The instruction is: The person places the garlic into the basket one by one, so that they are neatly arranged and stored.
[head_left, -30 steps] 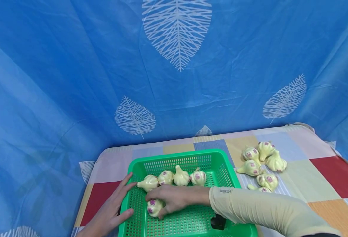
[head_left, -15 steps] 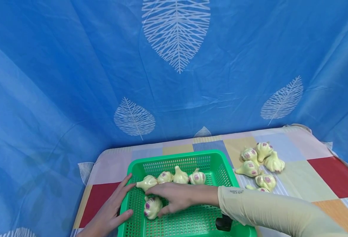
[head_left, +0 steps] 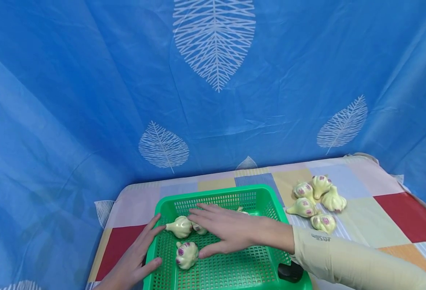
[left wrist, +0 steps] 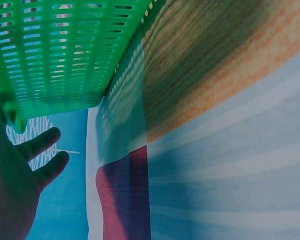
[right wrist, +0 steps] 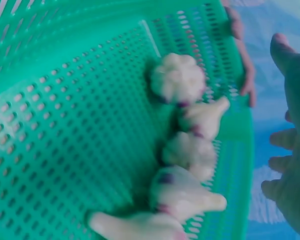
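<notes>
The left hand point(head_left: 134, 257) rests at the left rim of the green basket point(head_left: 154, 278), its fingers straight and spread along the edge. Above the basket is the right hand point(head_left: 231, 227), palm down with fingers extended, holding nothing. A purple-marked garlic bulb point(head_left: 187, 255) lies on the basket floor just left of the right thumb. Behind it another bulb point(head_left: 181, 227) points its stem at the left rim. The right hand partly covers the rest of the back row. In the right wrist view, several bulbs point(right wrist: 179, 79) line one side of the basket point(right wrist: 90, 125).
Several garlic bulbs point(head_left: 323, 222) lie in a group on the checkered cloth point(head_left: 365, 221), right of the basket. A blue curtain point(head_left: 271, 80) with white leaf prints hangs behind the table. The right forearm, in a cream sleeve point(head_left: 343, 253), crosses the basket's right rim.
The right hand has let go of the purple-marked bulb, risen and moved right and back. That bulb stays near the basket's left side, its stem turned backward. The left hand has stayed at the rim.
</notes>
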The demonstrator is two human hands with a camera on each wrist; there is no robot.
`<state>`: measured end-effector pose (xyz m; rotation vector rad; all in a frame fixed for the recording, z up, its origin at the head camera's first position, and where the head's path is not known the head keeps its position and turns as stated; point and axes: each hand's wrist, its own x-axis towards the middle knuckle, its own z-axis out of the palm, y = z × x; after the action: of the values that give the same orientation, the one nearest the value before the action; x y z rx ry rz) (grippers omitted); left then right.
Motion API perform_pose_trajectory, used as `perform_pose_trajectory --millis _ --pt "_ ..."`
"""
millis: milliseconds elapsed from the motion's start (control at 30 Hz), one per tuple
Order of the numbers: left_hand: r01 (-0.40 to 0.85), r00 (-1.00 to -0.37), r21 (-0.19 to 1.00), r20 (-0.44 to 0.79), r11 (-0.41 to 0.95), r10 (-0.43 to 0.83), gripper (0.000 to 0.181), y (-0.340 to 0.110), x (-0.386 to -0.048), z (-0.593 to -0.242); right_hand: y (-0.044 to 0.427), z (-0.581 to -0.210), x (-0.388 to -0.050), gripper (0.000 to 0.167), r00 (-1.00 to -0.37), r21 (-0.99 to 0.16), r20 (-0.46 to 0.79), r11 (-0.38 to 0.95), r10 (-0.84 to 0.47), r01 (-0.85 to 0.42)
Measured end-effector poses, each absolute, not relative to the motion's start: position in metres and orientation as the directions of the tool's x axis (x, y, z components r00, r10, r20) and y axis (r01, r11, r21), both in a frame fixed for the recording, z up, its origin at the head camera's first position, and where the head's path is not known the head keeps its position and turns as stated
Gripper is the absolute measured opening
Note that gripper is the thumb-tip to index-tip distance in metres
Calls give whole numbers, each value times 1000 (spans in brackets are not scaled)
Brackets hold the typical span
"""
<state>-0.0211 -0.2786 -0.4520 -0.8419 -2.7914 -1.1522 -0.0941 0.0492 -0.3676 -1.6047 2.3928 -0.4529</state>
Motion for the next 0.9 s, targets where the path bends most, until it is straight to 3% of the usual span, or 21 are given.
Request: perform_pose_trajectory --millis 133,433,900 --pt "447 -864 702 178 554 471 70 -279 -21 -453 68 -357 -95 89 -396 -366 -66 391 -916 -844" --pt "437 -873 694 175 572 455 71 -279 -21 -453 112 -354 -90 89 -448 -336 -110 457 -887 -824" --pt "418 -877 718 159 557 453 69 -279 -20 -452 180 -381 -78 88 -661 -351 75 601 -746 -718"
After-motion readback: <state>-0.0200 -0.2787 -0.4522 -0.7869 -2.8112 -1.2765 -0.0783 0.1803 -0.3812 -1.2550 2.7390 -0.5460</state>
